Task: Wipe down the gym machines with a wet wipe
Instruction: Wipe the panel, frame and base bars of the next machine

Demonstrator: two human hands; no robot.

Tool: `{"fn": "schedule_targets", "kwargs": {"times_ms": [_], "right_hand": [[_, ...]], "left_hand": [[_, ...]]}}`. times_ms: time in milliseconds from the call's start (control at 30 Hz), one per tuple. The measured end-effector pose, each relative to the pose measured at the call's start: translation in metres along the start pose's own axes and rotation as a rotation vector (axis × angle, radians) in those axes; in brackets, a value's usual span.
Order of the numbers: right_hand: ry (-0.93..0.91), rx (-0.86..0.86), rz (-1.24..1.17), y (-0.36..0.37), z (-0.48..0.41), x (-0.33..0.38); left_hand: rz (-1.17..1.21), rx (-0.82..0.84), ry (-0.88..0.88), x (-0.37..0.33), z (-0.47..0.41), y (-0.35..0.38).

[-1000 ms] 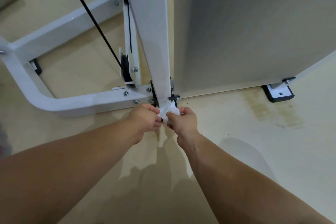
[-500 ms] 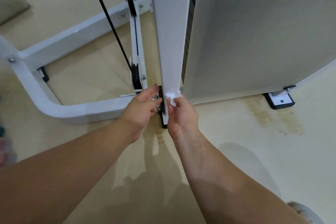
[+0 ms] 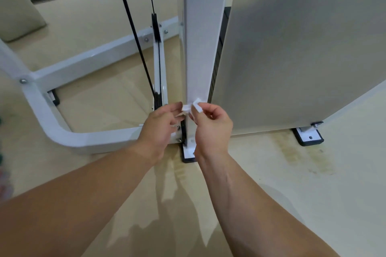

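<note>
White tubing curves across the floor at nine o'clock, the machine's base frame (image 3: 62, 131). Just right of it, two black cables (image 3: 133, 33) run down from eleven o'clock to a pulley bracket (image 3: 159, 64). Now the left hand (image 3: 160, 127), fingers curled, pinches the left end of the wet wipe (image 3: 190, 107). The wipe sits near dead centre, held against the lower front of the white upright post (image 3: 200, 37), which rises to twelve o'clock. The right hand (image 3: 213, 129) pinches the wipe's other end between thumb and forefinger, its other fingers curled in. At two o'clock stands the grey panel (image 3: 302, 48), and at four o'clock its black-edged foot plate (image 3: 309, 137) sits on the stained floor (image 3: 313, 177).
</note>
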State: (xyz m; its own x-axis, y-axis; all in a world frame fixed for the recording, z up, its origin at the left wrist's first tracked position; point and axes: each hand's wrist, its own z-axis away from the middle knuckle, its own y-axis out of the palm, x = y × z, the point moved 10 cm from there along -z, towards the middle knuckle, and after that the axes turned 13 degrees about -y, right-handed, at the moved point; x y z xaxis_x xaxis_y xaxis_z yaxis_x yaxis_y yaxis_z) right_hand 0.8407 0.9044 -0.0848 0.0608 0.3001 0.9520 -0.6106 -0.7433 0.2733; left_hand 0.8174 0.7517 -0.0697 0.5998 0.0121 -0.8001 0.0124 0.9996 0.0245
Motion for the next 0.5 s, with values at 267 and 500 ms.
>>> {"fn": "schedule_targets", "kwargs": {"times_ms": [267, 500], "right_hand": [[-0.744, 0.144, 0.507, 0.026, 0.015, 0.102], [-0.962, 0.298, 0.793, 0.031, 0.021, 0.082]], "left_hand": [[0.045, -0.008, 0.151, -0.027, 0.009, 0.004], [0.077, 0.003, 0.161, -0.033, 0.01, 0.005]]}}
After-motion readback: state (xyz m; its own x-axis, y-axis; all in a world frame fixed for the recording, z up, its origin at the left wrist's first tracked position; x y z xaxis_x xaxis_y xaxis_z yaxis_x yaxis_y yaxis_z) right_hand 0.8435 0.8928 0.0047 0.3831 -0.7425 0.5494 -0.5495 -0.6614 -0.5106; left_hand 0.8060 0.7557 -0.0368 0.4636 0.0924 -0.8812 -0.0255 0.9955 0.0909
